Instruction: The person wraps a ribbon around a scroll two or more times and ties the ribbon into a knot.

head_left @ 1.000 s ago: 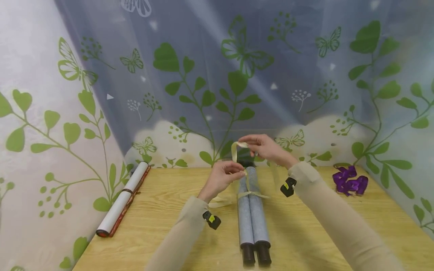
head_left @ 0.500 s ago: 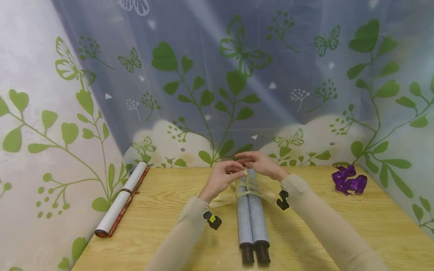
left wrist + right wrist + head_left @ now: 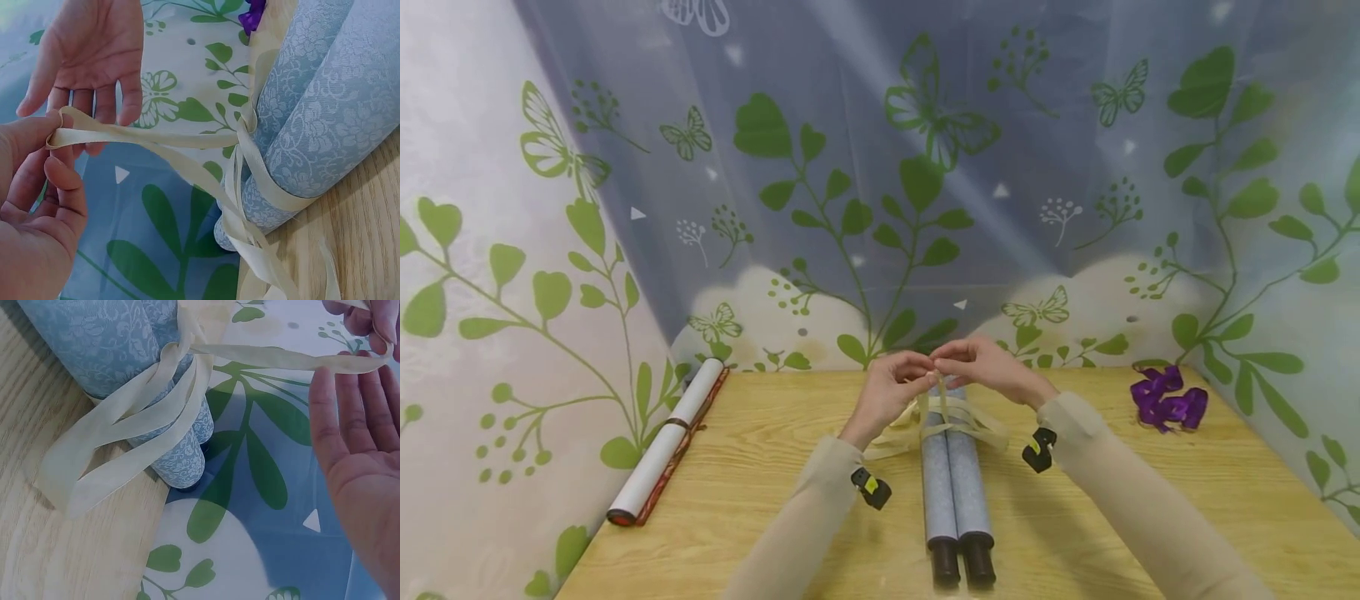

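Two blue-grey patterned scrolls point(image 3: 955, 492) with dark end knobs lie side by side on the wooden table, pointing away from me. A cream ribbon point(image 3: 250, 165) wraps round both, knotted on top, with loose loops trailing to either side. My left hand point(image 3: 889, 390) pinches a raised loop of this ribbon beyond the scrolls' far ends. Close against it is my right hand point(image 3: 988, 367); in the right wrist view its fingers point(image 3: 356, 425) are straight, their tips touching the stretched ribbon. The right thumb stands apart from those fingers in the left wrist view.
A white scroll with red edging point(image 3: 666, 450), tied with a dark band, lies along the table's left side. Crumpled purple ribbon point(image 3: 1168, 400) sits at the back right. A leaf-and-butterfly printed sheet point(image 3: 850, 208) rises behind the table point(image 3: 775, 483).
My right hand has come down from above, where it held a ribbon end, to beside my left fingers. More ribbon now lies looped over the scrolls. My left hand has barely moved.
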`<state>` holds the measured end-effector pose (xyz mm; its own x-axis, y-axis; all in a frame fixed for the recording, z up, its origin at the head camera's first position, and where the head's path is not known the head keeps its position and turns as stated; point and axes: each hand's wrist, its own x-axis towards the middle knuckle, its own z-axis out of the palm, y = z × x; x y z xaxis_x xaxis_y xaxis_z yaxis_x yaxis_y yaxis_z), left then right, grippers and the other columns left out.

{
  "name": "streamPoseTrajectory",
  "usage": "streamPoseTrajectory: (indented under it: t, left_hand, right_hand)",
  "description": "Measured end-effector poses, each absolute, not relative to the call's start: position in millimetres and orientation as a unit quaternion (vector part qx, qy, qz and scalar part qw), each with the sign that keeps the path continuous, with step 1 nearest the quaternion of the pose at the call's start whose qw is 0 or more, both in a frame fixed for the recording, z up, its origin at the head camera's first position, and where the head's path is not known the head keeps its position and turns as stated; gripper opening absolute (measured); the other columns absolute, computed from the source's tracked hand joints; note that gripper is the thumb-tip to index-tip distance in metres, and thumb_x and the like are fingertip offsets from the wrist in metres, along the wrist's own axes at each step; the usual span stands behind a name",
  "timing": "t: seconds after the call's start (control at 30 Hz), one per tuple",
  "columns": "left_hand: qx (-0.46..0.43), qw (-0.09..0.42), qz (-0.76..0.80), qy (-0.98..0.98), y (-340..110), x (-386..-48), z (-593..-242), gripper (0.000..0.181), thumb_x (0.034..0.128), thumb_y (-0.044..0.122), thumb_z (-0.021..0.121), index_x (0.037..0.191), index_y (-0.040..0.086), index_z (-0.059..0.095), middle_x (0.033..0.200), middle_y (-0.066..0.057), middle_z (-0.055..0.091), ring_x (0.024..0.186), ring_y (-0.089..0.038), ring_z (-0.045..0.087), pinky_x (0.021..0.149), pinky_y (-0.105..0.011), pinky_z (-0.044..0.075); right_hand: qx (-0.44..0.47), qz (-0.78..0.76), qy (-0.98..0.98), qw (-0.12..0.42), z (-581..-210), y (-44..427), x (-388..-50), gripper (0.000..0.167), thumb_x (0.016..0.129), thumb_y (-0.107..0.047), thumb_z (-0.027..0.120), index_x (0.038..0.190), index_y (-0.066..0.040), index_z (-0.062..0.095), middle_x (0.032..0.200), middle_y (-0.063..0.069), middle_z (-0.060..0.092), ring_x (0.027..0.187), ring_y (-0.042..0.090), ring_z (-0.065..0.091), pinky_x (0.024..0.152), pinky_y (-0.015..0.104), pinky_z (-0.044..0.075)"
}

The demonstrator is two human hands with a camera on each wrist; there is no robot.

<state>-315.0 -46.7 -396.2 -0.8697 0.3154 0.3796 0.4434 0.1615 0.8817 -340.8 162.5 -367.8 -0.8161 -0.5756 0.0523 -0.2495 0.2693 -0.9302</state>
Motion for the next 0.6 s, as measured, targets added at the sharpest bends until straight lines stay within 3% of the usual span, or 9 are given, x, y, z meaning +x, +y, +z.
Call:
streamPoseTrajectory:
  t: [0.13, 0.3, 0.47, 0.6]
  left_hand:
    - [-0.242, 0.062, -0.595, -0.764, -45.4, -315.2, -396.4, 0.024, 0.0908, 0.015, 0.07, 0.113, 0.006, 0.069, 0.1, -0.015, 0.074, 0.089, -0.025, 0.068, 0.076, -0.031, 0.051]
    - [-0.223, 0.067, -0.593, -0.771, -46.8, -315.2, -399.5, 0.021, 0.0925, 0.022, 0.069, 0.111, 0.012, 0.07, 0.099, -0.009, 0.074, 0.087, -0.019, 0.067, 0.079, -0.033, 0.051]
    - [-0.215, 0.078, -0.558, -0.798, -52.5, -324.4, -413.5, 0.026, 0.1004, 0.025, 0.057, 0.111, 0.004, 0.069, 0.095, -0.014, 0.072, 0.081, -0.026, 0.067, 0.069, -0.033, 0.053]
    - [-0.2, 0.062, -0.46, -0.863, -55.9, -333.1, -430.3, 0.024, 0.0971, 0.017, 0.06, 0.112, 0.001, 0.067, 0.094, -0.014, 0.072, 0.081, -0.026, 0.067, 0.066, -0.028, 0.052]
  right_hand:
    - [-0.264, -0.533, 0.791, 0.145, -369.8, 161.7, -339.3, 0.039, 0.094, -0.025, 0.067, 0.127, -0.005, 0.061, 0.124, 0.013, 0.065, 0.109, 0.026, 0.065, 0.093, 0.044, 0.054]
    - [-0.271, -0.515, 0.806, 0.107, -370.5, 162.4, -337.7, 0.03, 0.095, -0.021, 0.066, 0.12, -0.005, 0.066, 0.117, 0.012, 0.068, 0.105, 0.029, 0.065, 0.087, 0.041, 0.055]
    - [-0.265, -0.507, 0.815, 0.092, -366.2, 163.4, -335.5, 0.026, 0.097, -0.019, 0.062, 0.118, -0.004, 0.068, 0.113, 0.013, 0.069, 0.094, 0.021, 0.065, 0.081, 0.038, 0.056]
    - [-0.263, -0.512, 0.812, 0.102, -362.5, 167.1, -334.7, 0.026, 0.098, -0.018, 0.061, 0.118, -0.002, 0.066, 0.105, 0.011, 0.068, 0.083, 0.023, 0.06, 0.074, 0.036, 0.054]
